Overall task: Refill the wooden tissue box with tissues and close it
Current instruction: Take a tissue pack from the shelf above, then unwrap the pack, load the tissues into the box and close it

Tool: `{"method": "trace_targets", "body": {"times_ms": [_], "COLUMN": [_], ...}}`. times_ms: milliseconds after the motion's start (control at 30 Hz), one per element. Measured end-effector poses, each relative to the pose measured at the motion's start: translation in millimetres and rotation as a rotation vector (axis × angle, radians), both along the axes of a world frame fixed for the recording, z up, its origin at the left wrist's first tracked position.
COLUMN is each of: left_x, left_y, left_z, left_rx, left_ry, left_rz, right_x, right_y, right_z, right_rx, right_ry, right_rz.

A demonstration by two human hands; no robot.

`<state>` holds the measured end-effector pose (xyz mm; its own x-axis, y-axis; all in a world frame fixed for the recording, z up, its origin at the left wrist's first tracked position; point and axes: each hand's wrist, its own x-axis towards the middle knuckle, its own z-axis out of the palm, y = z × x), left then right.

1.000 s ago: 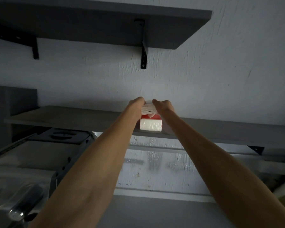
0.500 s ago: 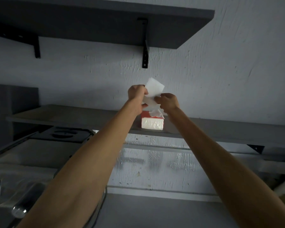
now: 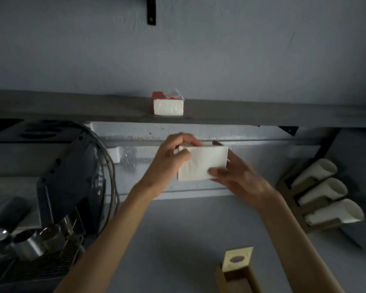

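Head view. Dim light.

- Both hands are raised in front of the wall, above the grey worktop [image 3: 188, 233] and below the shelf [image 3: 262, 116].
- They hold a white stack of tissues [image 3: 201, 163] between them, its flat face toward the camera.
- Left hand [image 3: 169, 161]: thumb in front and fingers curled over the top, pinching the stack's left edge.
- Right hand [image 3: 239, 178]: thumb pressed on the lower right corner. The fingers reach behind the stack, with one tip showing above its top edge.
- The wooden tissue box [image 3: 239, 278] sits on the worktop at the bottom of the picture, well below the stack and cut off by the lower edge. Its top is uncovered, and the lid panel [image 3: 238, 259] with the oval slot stands at the far end.
- A red-and-white tissue pack [image 3: 168, 106] rests on the shelf, with a loose sheet sticking up from its top. It is apart from both hands.
- Right side: a cardboard holder [image 3: 287, 187] with three rows of white paper cups [image 3: 323, 189] lying tilted.
- Left side: a dark machine [image 3: 68, 170] with grey cables [image 3: 111, 176] looping beside it, and metal jugs [image 3: 28, 246] on a grille in front.
- A black bracket [image 3: 151, 11] is fixed to the wall at the top.
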<state>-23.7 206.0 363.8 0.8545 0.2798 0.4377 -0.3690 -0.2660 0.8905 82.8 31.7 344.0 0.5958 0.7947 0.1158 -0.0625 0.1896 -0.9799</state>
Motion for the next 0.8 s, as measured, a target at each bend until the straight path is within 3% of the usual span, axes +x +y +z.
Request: {"method": "trace_targets", "body": {"times_ms": [133, 367, 500, 633, 800], "left_x": [-18, -17, 4, 34, 78], "left_y": [-47, -123, -174, -230, -301], "left_z": [-64, -120, -139, -160, -220], "left_rx": [0.141, 0.153, 0.161, 0.102, 0.213], "left_ry": [0.050, -0.003, 0.122, 0.361, 0.491], "left_rz": [-0.054, -0.268, -0.306, -0.390, -0.324], "right_x": [-19, -17, 8, 48, 84], "right_y": [-56, -159, -217, -273, -335], "right_z": [-49, -106, -122, -153, -229], "right_rx": [-0.169, -0.257, -0.374, -0.501, -0.584], "right_ry": [-0.078, -0.058, -0.206, -0.361, -0.481], "right_rz": [0.053, -0.184, -0.181, -0.277, -0.314]}}
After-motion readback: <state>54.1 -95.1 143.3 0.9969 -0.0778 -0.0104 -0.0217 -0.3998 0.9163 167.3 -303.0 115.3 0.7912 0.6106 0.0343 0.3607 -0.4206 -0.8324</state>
